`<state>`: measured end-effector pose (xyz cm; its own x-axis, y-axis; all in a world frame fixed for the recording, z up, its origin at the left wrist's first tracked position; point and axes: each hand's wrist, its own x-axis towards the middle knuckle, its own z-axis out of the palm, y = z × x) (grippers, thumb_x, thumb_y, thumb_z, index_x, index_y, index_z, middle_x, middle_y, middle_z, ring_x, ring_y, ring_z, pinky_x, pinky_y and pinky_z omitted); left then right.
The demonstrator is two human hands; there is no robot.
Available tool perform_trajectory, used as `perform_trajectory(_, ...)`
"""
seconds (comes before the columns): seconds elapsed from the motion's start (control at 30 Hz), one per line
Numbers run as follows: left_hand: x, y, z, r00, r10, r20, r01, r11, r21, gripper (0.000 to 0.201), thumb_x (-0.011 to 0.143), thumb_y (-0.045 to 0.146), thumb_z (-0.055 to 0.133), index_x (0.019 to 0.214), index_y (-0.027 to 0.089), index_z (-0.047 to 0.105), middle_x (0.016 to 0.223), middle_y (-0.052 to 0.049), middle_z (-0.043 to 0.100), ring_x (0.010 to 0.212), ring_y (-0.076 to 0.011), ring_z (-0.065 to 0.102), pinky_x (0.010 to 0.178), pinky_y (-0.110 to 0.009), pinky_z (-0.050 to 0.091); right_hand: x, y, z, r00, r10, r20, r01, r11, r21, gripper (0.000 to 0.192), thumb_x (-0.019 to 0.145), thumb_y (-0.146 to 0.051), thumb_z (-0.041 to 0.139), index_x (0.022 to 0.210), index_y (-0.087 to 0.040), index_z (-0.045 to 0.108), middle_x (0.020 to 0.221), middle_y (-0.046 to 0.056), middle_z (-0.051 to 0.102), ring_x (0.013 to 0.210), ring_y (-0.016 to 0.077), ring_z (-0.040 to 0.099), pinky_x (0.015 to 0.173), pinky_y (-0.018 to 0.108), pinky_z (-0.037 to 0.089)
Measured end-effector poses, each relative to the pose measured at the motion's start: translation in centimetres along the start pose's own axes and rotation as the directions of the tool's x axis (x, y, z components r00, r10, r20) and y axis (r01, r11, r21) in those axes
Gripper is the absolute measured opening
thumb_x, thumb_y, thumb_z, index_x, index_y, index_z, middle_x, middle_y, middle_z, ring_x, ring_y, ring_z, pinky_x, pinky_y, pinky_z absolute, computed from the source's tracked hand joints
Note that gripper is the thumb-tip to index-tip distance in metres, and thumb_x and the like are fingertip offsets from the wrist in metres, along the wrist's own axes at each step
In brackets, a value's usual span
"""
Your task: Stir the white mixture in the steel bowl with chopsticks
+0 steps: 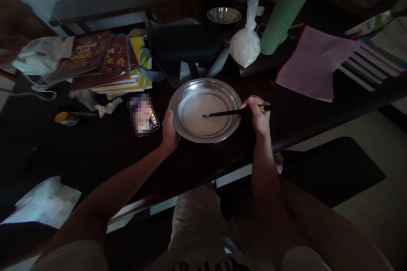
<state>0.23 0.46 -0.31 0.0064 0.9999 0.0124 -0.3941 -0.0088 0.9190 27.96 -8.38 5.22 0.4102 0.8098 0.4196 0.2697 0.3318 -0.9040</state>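
Note:
A round metal plate (pixel 190 93) holding a pale liquid sits on the dark table (pixel 104 144) in front of me. My left hand (pixel 169 129) grips the plate's left rim. My right hand (pixel 258 114) is closed around dark chopsticks (pixel 230 113), whose tips dip into the liquid near the plate's middle.
A phone (pixel 151 118) lies just left of the plate. Behind are a stack of books (pixel 108 63), a black bag (pixel 184 44), a tied white plastic bag (pixel 245 44), a steel bowl (pixel 224 15), a green pole (pixel 288 8) and a pink folder (pixel 310 63). A small jar (pixel 65 117) sits at left.

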Motion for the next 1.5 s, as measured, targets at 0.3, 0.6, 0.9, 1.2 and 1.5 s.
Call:
perform_trajectory(0.3,0.11,-0.11,-0.29,1.0,-0.023,0.007,0.023,1.0,-0.019,0.036,0.097,0.061,0.076,0.103,0.025,0.079,0.119,-0.004,0.086,0.127,-0.0287,0.076,0.115,-0.043,0.061,-0.1,0.19,-0.03,0.999,0.031,0.012,-0.031,0.999,-0.023,0.058,0.1,-0.073,0.065,0.065,-0.027,0.073,0.07,0.001,0.07,0.073,0.0196,0.068,0.077,0.04,0.057)
perform_trajectory(0.6,-0.06,0.12,-0.1,1.0,-0.004,0.004,0.004,1.0,0.007,0.038,0.095,0.063,0.076,0.102,0.026,0.078,0.118,-0.004,0.085,0.129,-0.0294,0.076,0.118,-0.045,0.059,-0.07,-0.39,0.19,0.999,0.044,-0.008,-0.044,0.999,0.001,0.062,0.095,-0.08,0.067,0.062,-0.028,0.071,0.066,0.0,0.067,0.069,0.0189,0.065,0.074,0.039,0.055)
perform_trajectory(0.9,-0.17,0.34,0.14,1.0,-0.026,-0.012,0.027,1.0,0.013,0.037,0.095,0.062,0.076,0.101,0.026,0.076,0.117,-0.006,0.085,0.134,-0.0306,0.074,0.118,-0.047,0.06,-0.02,-0.42,0.09,0.998,0.063,0.017,-0.063,0.997,-0.033,0.065,0.094,-0.084,0.065,0.062,-0.028,0.07,0.067,0.001,0.068,0.071,0.0203,0.067,0.075,0.04,0.056)
perform_trajectory(1.2,-0.09,0.23,0.04,1.0,-0.028,-0.011,0.028,1.0,-0.004,0.035,0.097,0.06,0.075,0.103,0.026,0.078,0.116,-0.003,0.086,0.125,-0.0269,0.077,0.115,-0.042,0.06,0.05,-0.38,0.17,0.999,0.048,0.016,-0.048,0.999,-0.01,0.062,0.093,-0.081,0.068,0.061,-0.028,0.071,0.067,0.001,0.071,0.071,0.0204,0.066,0.076,0.041,0.056)
perform_trajectory(1.5,-0.01,0.05,-0.01,1.0,-0.011,0.003,0.011,1.0,-0.003,0.035,0.098,0.061,0.074,0.104,0.026,0.078,0.12,-0.005,0.085,0.128,-0.0277,0.075,0.115,-0.043,0.06,-0.01,-0.42,0.19,0.998,0.043,0.041,-0.042,0.999,-0.01,0.061,0.094,-0.08,0.069,0.062,-0.028,0.072,0.068,0.001,0.071,0.071,0.0203,0.067,0.075,0.04,0.056)
